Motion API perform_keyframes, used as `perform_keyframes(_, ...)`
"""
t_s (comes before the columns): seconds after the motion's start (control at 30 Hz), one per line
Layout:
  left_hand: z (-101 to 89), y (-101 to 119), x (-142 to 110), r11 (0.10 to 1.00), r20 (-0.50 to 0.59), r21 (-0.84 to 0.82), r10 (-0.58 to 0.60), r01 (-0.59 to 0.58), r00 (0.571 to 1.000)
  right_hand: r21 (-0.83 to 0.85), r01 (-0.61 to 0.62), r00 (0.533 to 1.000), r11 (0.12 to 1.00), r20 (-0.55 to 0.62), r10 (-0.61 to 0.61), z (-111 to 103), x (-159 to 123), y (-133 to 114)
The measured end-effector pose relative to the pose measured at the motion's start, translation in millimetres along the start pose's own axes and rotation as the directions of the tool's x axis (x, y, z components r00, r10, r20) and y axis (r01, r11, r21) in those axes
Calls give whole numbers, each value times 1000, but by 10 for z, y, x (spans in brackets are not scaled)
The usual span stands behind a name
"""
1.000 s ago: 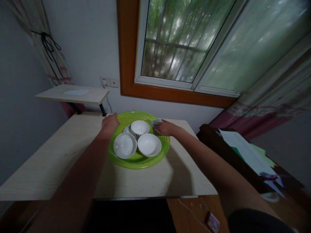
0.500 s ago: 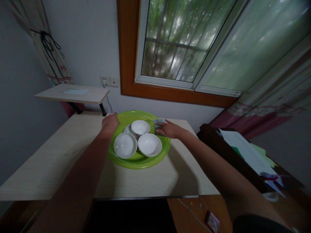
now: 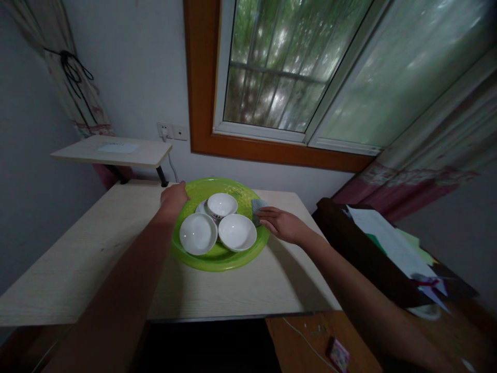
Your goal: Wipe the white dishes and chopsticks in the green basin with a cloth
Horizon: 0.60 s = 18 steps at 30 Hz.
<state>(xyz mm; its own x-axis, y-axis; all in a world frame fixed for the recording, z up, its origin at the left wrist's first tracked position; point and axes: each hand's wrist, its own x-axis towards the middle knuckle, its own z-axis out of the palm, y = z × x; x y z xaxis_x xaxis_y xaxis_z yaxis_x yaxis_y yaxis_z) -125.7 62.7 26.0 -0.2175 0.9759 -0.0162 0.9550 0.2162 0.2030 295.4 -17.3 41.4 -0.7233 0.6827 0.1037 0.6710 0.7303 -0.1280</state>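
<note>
A round green tray rests on the pale wooden desk. On it stand three white bowls: one at the front left, one at the front right and one behind, with part of a white dish showing beneath. My left hand is closed on the tray's left rim, its fingertips partly hidden. At the right rim, my right hand holds a grey cloth under its fingers, pressed against the tray.
A small raised shelf stands at the desk's back left, on black legs. Behind the desk are wall sockets and a window. To the right, papers lie on a dark brown piece of furniture.
My right hand has slid the cloth to the right and toward me along the tray's right rim. The left hand keeps its place on the tray; the bowls have not moved.
</note>
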Motion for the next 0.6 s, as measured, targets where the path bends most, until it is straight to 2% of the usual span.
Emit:
perform_keyframes(0.23,-19,5,7,1000,14,6,15,-15,1000,-44,-74,997,996,1,74,6,409,320)
perform_keyframes(0.43,-22,6,22,1000,19,3,-6,6,1000,-52,-65,998,996,-5,65,-52,800,383)
perform_keyframes(0.6,-9,0,1,999,-11,34,15,-14,1000,-52,-51,998,997,-23,50,-86,741,322)
